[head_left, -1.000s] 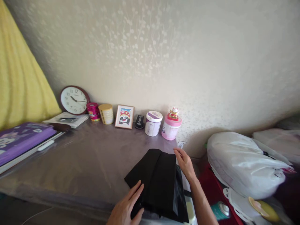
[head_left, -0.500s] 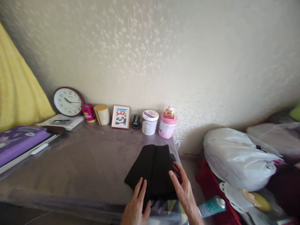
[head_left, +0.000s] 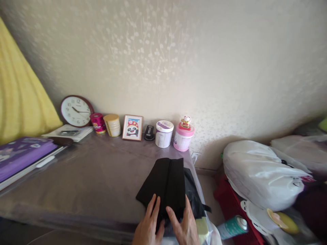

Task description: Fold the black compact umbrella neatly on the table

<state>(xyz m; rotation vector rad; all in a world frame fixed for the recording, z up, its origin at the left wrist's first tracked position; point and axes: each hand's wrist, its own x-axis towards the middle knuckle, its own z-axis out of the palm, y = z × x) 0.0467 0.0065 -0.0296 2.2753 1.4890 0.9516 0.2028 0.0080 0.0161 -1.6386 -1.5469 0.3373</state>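
A flat black folded piece [head_left: 163,180], with a seam or crease running lengthwise, lies near the table's right front corner. I cannot tell what kind of thing it is. My left hand [head_left: 149,223] rests on its near left part, fingers stretched out and slightly spread on top, the thumb low by the near edge. At the right edge is my right hand [head_left: 184,223], thumb on top and fingers along the side, partly hidden. Thin black material [head_left: 192,192] with a short strap shows from under the piece on the right.
Along the wall stand a clock [head_left: 77,111], a magenta can [head_left: 98,123], a yellow-lidded tub [head_left: 112,125], a framed panda picture [head_left: 132,127], a white tub [head_left: 164,134] and a pink tub [head_left: 183,139]. Right of the table are a white plastic bag [head_left: 258,173] and a spray can [head_left: 233,227].
My right hand has moved left and nearer, from beside the black piece onto its near right edge. More of the thin black material shows on the right. My left hand has barely moved.
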